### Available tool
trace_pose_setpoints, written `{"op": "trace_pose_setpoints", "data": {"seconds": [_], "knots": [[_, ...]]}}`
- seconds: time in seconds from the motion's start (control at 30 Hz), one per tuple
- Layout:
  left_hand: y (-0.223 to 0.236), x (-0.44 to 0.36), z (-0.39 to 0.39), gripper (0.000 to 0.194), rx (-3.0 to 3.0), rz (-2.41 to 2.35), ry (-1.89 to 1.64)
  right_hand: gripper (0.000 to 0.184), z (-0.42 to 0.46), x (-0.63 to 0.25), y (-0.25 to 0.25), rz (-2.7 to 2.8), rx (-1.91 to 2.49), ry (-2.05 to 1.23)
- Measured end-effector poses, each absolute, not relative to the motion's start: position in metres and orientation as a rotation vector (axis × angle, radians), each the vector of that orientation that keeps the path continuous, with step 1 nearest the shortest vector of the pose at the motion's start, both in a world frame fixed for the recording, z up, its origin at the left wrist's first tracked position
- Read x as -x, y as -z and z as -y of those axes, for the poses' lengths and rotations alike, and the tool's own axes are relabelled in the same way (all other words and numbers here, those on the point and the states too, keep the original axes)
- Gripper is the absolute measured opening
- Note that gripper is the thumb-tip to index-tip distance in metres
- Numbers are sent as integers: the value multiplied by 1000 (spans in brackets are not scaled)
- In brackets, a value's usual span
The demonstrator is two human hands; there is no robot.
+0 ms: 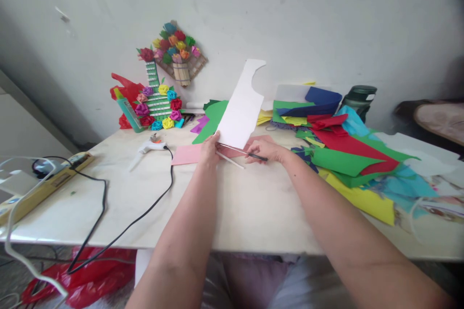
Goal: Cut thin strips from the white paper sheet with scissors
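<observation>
"Where were the hands?"
"The left hand [210, 150] pinched the white sheet [241, 111] by its lower end; the right hand [267, 150], near it, gripped a black-handled tool [258, 157]."
"Beyond?"
"Pink paper [186, 154] on the table [261, 207], then colorful flowers [176, 43] against the wall [232, 14]."

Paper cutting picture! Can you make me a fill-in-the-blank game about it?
1. The left hand grips the notched white paper sheet by its ____ end.
2. The right hand holds a slim metal tool whose handle is coloured ____.
3. The thin black cord runs to the ____ glue gun.
4. The dark green bottle stands on the person's ____ side.

Missing words: lower; black; white; right.
</observation>
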State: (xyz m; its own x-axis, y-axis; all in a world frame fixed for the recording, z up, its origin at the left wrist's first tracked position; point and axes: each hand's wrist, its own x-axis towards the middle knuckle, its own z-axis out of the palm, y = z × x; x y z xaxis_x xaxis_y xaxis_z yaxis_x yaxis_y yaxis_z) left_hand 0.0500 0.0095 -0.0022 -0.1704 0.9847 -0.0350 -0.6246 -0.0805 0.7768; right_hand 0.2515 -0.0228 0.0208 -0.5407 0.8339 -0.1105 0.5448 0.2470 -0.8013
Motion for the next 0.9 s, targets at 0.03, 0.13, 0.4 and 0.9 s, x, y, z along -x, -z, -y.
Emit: {"op": "trace_pose_setpoints", "data": {"seconds": [0.03,0.13,0.4,0.9], "knots": [[2,-49,-10,16,-620,-794,-1603,46,23,-253,-22,2193,1267,-1191],[1,-47,-9,20,-616,-806,-1640,48,25,-257,-24,2213,1281,-1158],[-2,-46,-5,23,-579,-776,-1713,34,25,-258,-20,2183,1544,-562],[-4,-51,-4,7,-605,-840,-1661,25,42,-231,-36,2294,1705,56]]}}
